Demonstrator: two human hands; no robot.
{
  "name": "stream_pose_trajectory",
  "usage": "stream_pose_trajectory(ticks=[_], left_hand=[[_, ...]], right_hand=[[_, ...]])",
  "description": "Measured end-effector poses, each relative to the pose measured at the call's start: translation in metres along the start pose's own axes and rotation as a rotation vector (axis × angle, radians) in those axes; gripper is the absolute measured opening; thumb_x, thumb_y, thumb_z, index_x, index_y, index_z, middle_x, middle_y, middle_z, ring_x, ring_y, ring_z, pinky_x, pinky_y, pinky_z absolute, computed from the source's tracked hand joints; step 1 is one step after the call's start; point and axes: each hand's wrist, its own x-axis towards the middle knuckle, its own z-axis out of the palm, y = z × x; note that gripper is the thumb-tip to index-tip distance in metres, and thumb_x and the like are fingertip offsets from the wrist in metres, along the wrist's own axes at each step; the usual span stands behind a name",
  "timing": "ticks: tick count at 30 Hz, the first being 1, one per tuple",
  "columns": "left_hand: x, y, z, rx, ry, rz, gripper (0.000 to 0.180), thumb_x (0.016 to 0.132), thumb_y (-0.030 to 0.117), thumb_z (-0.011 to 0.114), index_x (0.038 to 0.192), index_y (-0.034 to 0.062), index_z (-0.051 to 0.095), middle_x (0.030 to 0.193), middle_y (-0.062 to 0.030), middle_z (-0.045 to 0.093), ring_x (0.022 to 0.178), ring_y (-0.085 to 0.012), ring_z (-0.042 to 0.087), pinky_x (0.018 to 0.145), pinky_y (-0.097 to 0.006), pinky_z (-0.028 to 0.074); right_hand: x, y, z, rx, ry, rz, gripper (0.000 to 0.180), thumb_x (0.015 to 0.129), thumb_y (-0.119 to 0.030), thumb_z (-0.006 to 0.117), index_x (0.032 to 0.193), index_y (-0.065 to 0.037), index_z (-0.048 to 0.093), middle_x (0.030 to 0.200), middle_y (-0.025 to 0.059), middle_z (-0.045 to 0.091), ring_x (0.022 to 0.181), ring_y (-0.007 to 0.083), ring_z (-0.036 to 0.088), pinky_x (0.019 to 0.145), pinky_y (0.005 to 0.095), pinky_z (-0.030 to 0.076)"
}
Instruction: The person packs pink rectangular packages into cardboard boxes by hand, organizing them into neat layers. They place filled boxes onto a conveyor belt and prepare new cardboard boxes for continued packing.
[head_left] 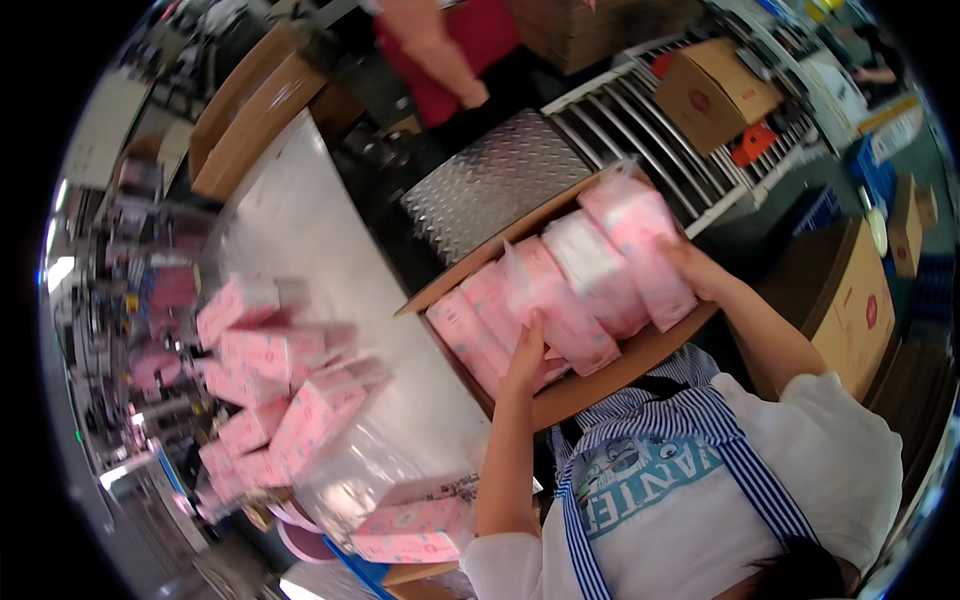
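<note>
- Open carton [640, 352]: pink packs [560, 295] stacked inside.
- Your left hand [527, 352]: fingers spread flat, pressing a pack.
- Your right hand [697, 270]: gripping the end pack [640, 245].

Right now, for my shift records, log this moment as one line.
left hand: on pink plastic-wrapped packs | right hand: gripping end pack | container: open brown cardboard box | nearby: loose packs on white table

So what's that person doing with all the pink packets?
A person presses both hands on soft pink plastic-wrapped packets lined up inside an open brown cardboard box. The left hand rests on a middle packet; the right hand grips the end one. More pink packets lie on the shiny metal table alongside.
</note>
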Motion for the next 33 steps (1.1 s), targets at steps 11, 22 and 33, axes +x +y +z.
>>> stream_pose_trajectory(ticks=[11, 22, 33], left_hand=[[0.1, -0.014, 0.116, 1.899, 0.471, 0.728, 0.09, 0.076, 0.059, 0.06, 0.145, 0.0116, 0.026, 0.151, -0.0225, 0.011, 0.137, -0.0464, 0.01, 0.101, -0.07, 0.012], [0.102, 0.041, 0.057, 1.694, 0.554, 0.533, 0.073, 0.08, 0.039, 0.064, 0.139, 0.0059, 0.036, 0.147, -0.0235, 0.023, 0.136, -0.0357, 0.023, 0.103, -0.054, 0.026], [0.062, -0.009, 0.078, 0.554, 0.757, 0.476, 0.026, 0.089, 0.015, 0.056, 0.103, -0.0071, 0.056, 0.091, -0.0123, 0.064, 0.079, -0.0175, 0.06, 0.069, -0.028, 0.049]], right_hand=[[-0.049, -0.043, -0.007, -1.418, 0.435, -0.552, 0.047, 0.081, -0.02, 0.054, 0.125, -0.009, 0.045, 0.113, 0.0164, 0.056, 0.106, 0.0279, 0.055, 0.086, 0.0424, 0.043], [0.039, -0.076, -0.115, -1.105, 0.264, -0.347, 0.024, 0.084, -0.021, 0.052, 0.105, -0.012, 0.048, 0.071, 0.0161, 0.063, 0.068, 0.0361, 0.062, 0.059, 0.0484, 0.047], [0.098, -0.066, -0.201, -1.497, -0.114, -0.376, 0.049, 0.081, -0.032, 0.061, 0.115, -0.001, 0.045, 0.108, 0.0196, 0.057, 0.097, 0.0338, 0.059, 0.075, 0.0451, 0.048]])
